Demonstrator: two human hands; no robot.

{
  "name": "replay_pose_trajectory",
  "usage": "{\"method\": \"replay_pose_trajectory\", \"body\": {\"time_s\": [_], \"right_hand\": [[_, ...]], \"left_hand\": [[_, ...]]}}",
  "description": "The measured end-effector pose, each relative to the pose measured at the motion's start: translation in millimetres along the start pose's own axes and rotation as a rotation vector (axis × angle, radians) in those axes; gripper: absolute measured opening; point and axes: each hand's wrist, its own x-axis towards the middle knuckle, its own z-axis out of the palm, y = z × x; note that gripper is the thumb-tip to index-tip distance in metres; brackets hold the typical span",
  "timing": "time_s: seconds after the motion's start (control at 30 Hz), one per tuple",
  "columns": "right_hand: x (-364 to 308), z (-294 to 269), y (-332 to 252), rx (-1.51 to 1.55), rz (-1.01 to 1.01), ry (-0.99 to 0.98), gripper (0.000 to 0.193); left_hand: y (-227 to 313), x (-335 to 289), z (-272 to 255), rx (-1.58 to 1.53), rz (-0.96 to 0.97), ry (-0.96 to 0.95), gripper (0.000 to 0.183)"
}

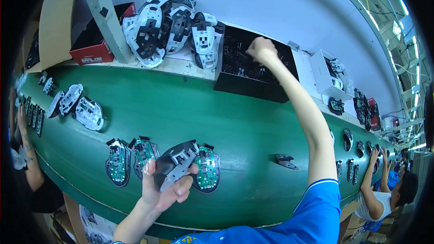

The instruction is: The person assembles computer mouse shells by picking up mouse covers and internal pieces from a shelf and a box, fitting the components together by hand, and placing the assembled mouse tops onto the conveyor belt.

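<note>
From where I stand, the worker's left hand (163,193) is closed around a curved dark-grey plastic mouse shell (175,163), thumb on one side and fingers curled under the other, holding it tilted above the near edge of the long green counter (253,129). The right arm stretches over to the far edge, where the right hand (263,50) is bent down over an open black rectangular box (251,92) filled with small black parts; its fingers are curled, but I can't tell whether they pinch anything.

Beneath and beside the held shell, near the counter's near edge, lie three dark oval bases with green circuit boards: a left one (118,163), a middle one (144,150) and a right one (207,169), the latter two partly covered by the shell or hand. A small dark-grey curved piece (286,161) lies alone, left of the right upper arm. Toward the counter's left end sit several white plastic shells (90,114). Along the far edge, a white ledge (180,64) carries a pile of white-and-black shells (148,31), left of the black box.
</note>
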Motion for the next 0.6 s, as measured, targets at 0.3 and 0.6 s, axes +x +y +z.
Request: {"method": "replay_pose_trajectory", "body": {"time_s": [0.3, 0.6], "right_hand": [[-71.2, -52.9, 18.4, 1.164, -0.131, -0.489, 0.049], [-230.8, -58.4, -28.2, 1.331, -0.127, -0.806, 0.024]], "left_hand": [[-2.3, -6.8, 12.0, -0.261, -0.06, 0.114, 0.074], [-24.8, -14.5, 23.4, -0.218, -0.131, 0.047, 0.064]]}}
